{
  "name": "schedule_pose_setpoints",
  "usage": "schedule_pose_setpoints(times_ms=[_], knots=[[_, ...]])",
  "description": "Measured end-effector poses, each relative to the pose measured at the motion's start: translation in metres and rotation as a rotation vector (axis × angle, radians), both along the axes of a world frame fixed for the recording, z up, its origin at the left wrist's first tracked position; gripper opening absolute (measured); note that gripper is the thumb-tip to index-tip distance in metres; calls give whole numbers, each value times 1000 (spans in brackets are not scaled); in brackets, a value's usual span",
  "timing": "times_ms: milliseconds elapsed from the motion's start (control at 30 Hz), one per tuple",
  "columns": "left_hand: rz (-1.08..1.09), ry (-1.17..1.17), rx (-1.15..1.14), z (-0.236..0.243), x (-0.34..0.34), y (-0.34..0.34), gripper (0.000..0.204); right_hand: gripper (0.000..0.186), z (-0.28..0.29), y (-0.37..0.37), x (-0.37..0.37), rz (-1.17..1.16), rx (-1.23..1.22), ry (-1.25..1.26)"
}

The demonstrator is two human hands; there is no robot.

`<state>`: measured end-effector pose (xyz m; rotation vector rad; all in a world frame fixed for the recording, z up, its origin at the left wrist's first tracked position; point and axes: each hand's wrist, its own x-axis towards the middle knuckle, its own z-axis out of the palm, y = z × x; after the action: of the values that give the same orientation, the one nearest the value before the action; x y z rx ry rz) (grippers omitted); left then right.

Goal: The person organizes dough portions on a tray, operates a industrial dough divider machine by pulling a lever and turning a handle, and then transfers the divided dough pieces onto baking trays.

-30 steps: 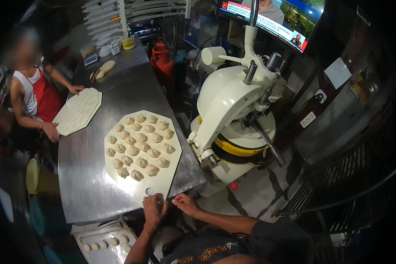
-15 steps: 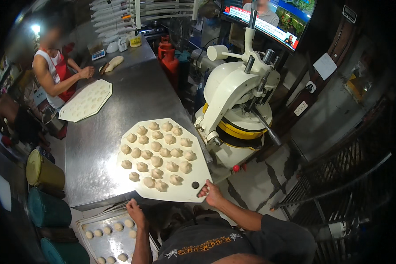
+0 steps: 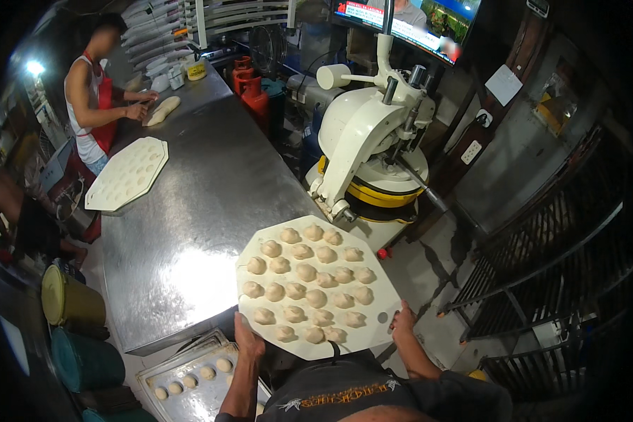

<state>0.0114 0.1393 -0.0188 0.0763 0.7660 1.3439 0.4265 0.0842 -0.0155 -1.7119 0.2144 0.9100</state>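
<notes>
A pale octagonal board [image 3: 364, 337] hangs partly beyond the near right corner of the steel table, bearing rows of small peaked dough pieces [image 3: 306, 272]. My right hand [image 3: 403, 323] is closed on its right edge, beside a round hole. My left hand [image 3: 249, 339] grips the lower left edge, its fingers partly hidden beneath. Below and left of the board, a metal baking tray [image 3: 179, 380] with round dough balls [image 3: 207, 373] sits lower than the tabletop, partly covered by my left forearm.
Another octagonal board [image 3: 130, 172] lies at the left of the steel table [image 3: 197, 190]. A co-worker [image 3: 91, 98] handles a long dough piece [image 3: 164, 110] at the far left. The cream dough-press machine [image 3: 362, 133] stands right of the table; lidded buckets [image 3: 74, 299] line the left.
The dough-laden board has come toward me and rightward, off much of the table. My left hand has moved up onto its edge. The co-worker now has both hands near the long dough.
</notes>
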Motion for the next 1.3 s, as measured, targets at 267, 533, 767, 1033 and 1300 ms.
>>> schedule_pose_setpoints(times_ms=[267,533,767,1033,1300], knots=[[-223,31,-46,-12,63,-23,62,34,-23,-49,73,-110,52,-161],[-418,99,-147,11,134,-25,66,34,-28,-70,155,-164,114,-220],[-501,75,-175,-12,211,6,58,27,-28,-91,224,-147,87,-233],[-527,76,-141,-35,268,78,53,30,-41,-69,276,-197,47,-180],[-523,106,-184,-32,312,126,51,35,-29,-41,298,-218,-93,-108]])
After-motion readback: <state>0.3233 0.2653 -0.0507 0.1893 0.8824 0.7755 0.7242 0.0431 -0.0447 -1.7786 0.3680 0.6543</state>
